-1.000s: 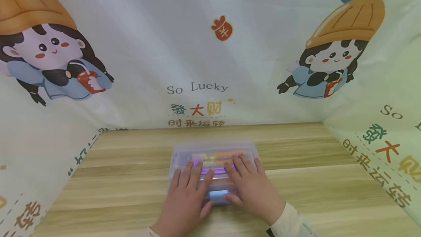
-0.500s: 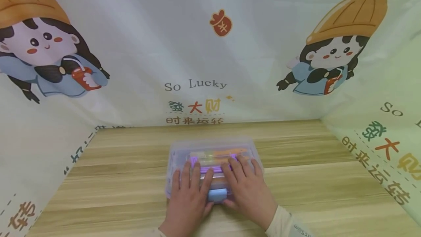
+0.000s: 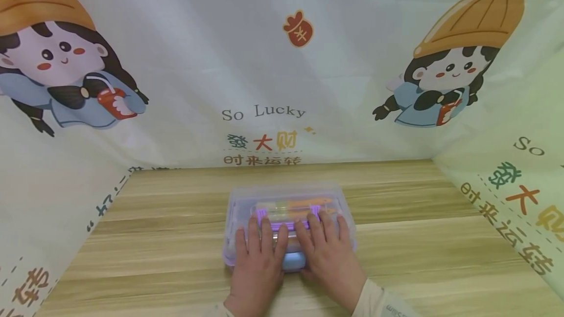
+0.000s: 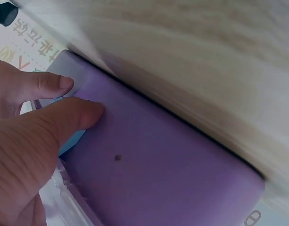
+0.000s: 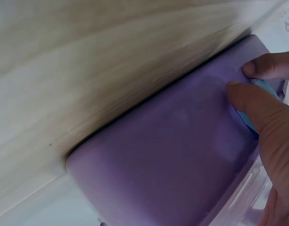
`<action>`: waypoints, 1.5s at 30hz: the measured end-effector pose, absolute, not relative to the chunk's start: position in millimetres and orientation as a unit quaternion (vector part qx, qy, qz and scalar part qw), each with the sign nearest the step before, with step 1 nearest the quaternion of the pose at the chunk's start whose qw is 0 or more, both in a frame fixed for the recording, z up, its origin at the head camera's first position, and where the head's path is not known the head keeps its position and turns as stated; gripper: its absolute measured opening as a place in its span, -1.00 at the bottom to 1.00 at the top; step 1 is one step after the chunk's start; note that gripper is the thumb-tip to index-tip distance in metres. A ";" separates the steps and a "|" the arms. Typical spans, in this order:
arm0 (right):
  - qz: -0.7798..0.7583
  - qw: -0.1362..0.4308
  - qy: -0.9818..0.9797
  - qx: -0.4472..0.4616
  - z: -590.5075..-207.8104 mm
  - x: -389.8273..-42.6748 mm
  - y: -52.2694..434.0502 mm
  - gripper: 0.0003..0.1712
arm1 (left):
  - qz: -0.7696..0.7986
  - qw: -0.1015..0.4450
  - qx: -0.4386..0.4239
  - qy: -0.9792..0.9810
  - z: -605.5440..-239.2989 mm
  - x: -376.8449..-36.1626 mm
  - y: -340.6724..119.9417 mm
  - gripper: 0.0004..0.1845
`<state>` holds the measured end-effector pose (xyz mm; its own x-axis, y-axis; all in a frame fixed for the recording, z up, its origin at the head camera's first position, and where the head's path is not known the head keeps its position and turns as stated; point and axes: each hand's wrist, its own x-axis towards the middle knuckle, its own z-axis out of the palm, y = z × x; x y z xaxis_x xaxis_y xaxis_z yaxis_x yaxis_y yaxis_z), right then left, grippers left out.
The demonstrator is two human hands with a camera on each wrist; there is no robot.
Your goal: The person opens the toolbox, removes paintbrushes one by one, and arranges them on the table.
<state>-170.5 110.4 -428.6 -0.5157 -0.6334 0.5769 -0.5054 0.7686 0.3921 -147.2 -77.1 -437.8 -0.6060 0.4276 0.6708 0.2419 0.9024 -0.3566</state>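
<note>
A plastic box (image 3: pixel 235 204) with a see-through lid lies on the table, its purple front wall (image 4: pixel 158 160) toward the person. A blue latch (image 3: pixel 293 261) sits mid-front. My left hand (image 3: pixel 259 264) rests on the lid's left half, fingers straight and slightly spread. On the right half, my right hand (image 3: pixel 331 260) lies the same way. Both thumbs touch the front wall beside the latch, as the wrist views show. A bright purple strip (image 3: pixel 288 226) runs across the lid near the fingertips. Orange items (image 3: pixel 310 203) show through the lid; their kind is unclear.
The box stands on a wood-grain table (image 3: pixel 176 219). A white printed cloth (image 3: pixel 198 62) walls the table at the back and on both sides, with cartoon figures (image 3: pixel 454 72) and lettering on it.
The thumbs have shifted from beside and over the blue latch down to the box's front wall. Both hands remain on the lid, now slightly closer together. The head view has shifted a little.
</note>
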 end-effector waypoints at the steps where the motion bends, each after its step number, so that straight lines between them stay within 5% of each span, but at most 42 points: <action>1: -0.085 0.371 -0.865 0.327 -428.9 -170.6 109.6 0.28 | 0.119 0.403 -0.188 -0.888 -437.4 -147.2 -77.0 -0.16; 45: -0.102 0.416 -0.826 0.366 -428.0 -178.8 111.8 0.07 | 0.067 0.428 -0.211 -0.876 -436.7 -146.8 -72.7 -0.37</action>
